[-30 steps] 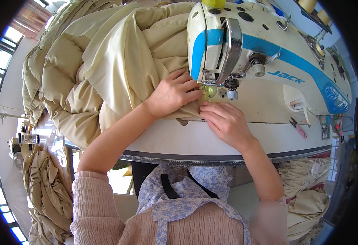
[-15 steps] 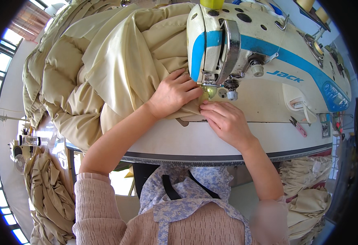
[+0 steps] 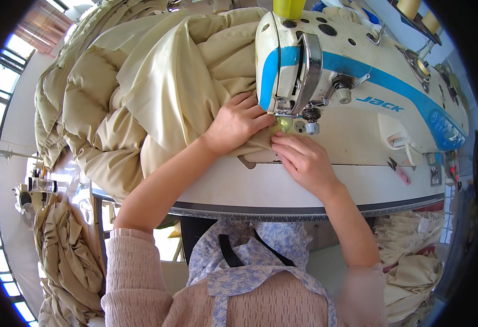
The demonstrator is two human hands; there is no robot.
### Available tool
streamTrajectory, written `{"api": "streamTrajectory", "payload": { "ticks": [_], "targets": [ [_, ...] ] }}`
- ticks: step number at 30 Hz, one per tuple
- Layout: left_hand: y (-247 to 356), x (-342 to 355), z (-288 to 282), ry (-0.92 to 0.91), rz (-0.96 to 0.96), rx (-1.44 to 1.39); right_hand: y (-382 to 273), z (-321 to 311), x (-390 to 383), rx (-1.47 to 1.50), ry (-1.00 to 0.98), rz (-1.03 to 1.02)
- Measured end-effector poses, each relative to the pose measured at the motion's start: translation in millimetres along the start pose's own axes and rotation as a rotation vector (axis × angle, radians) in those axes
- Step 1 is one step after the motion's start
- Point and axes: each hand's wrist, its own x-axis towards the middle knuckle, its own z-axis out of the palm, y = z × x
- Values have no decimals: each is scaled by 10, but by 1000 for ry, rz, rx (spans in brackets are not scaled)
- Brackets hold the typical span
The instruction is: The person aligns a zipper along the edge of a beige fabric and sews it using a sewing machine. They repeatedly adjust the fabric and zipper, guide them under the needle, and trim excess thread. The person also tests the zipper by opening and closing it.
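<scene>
A puffy beige padded garment (image 3: 94, 82) lies heaped on the left of the sewing table, with a smooth pale fabric panel (image 3: 165, 82) draped over it. Its edge runs under the needle area of a white and blue sewing machine (image 3: 282, 65). My left hand (image 3: 238, 126) lies on the fabric just left of the presser foot, fingers spread and pressing down. In front of the needle, my right hand (image 3: 303, 163) pinches the near edge of the fabric between thumb and fingers. The machine's lamp lights that spot yellow-green. The needle tip is hidden.
Small pink-handled thread snips (image 3: 399, 171) lie on the table to the right. A measuring tape strip (image 3: 260, 212) follows the table's front edge. More beige fabric (image 3: 67, 245) hangs at the lower left, and bundled pieces (image 3: 413, 272) are stacked at the lower right. A yellow cup (image 3: 289, 7) stands atop the machine.
The whole view has shifted slightly, so the machine and garment appear a little farther right. Both hands stay in nearly the same place on the fabric beside the presser foot.
</scene>
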Motion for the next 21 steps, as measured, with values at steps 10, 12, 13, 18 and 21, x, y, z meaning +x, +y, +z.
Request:
{"api": "streamTrajectory", "payload": {
  "ticks": [10, 12, 13, 18, 21],
  "targets": [
    [-175, -24, -57, 102, -131, -307, -116, 44, 46, -40, 4, 80],
    [-451, 203, -277, 338, -248, -134, -86, 44, 53, -50, 31, 102],
    [-743, 245, -290, 388, -355, -28, -96, 42, 63, -55, 44, 122],
    [-1780, -534, -862, -539, -1399, 104, -172, 124, 77, -47, 60, 118],
    [-1733, -1656, -999, -368, -1226, 275, -639, 184, 32, 64, -41, 19]
  ]
}}
